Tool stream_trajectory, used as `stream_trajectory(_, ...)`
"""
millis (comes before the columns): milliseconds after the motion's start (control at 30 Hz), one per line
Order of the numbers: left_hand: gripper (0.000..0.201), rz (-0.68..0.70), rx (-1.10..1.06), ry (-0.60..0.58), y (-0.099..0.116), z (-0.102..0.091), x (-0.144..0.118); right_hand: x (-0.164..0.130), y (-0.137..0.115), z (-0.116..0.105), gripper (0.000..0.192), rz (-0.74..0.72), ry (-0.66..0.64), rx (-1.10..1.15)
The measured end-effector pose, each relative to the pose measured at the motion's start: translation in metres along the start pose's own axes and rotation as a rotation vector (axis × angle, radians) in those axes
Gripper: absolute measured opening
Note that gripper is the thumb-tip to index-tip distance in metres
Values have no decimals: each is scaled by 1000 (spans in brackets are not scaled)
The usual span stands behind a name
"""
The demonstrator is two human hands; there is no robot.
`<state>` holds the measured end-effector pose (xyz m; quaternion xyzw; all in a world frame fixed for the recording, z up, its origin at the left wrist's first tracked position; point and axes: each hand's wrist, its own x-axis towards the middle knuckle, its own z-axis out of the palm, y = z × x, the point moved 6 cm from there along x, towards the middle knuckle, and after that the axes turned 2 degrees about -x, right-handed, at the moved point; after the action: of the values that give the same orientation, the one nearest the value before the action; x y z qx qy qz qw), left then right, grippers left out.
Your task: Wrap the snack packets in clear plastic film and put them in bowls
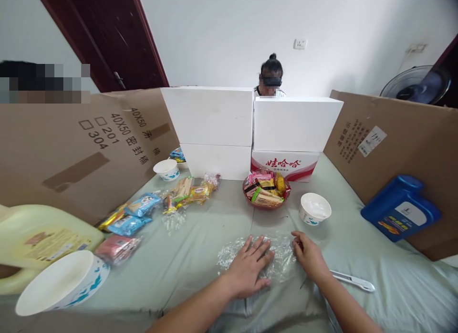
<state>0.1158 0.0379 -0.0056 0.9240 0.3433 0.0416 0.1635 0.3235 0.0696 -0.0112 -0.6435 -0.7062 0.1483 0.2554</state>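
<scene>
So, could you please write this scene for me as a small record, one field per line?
Left hand: palm down, spread over clear plastic film
Right hand: curled at the film's right edge; grip unclear
Red bowl: heaped with wrapped snacks
Small white bowl: right of the red bowl
Blue bottle: far right, in front of brown cardboard
Background: white boxes behind the red bowl
</scene>
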Motion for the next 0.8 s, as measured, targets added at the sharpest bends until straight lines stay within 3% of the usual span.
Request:
stream_trajectory(167, 79, -19, 0, -59, -4, 5, -2, 7, 11, 0, 34, 76, -10, -97)
stream_trajectory(333, 79, -1, 5, -51, -6, 4, -5, 8, 10, -23, 41, 136, 73, -268)
stream_trajectory(400, 78, 18, -4, -29, -4, 4, -5, 3, -8, -23, 39, 54, 71, -285)
stream_trajectory(500, 80, 44, -12, 0, -4, 4, -3, -11, -47, -1, 38, -283, -60, -294)
stream_trajectory(600, 84, 29, 14, -16, -17, -1, -6, -29, -64, 27, 66, -543, -233, -335)
stream_trajectory(700, 82, -65, 69, -3, -44, -17, -21, -35, -54, 34, 77, -531, -285, -361)
stream_trajectory(800, 73, -113, 114, 121, -62, -37, -49, -43, -46, 22, 78, -550, -267, -331)
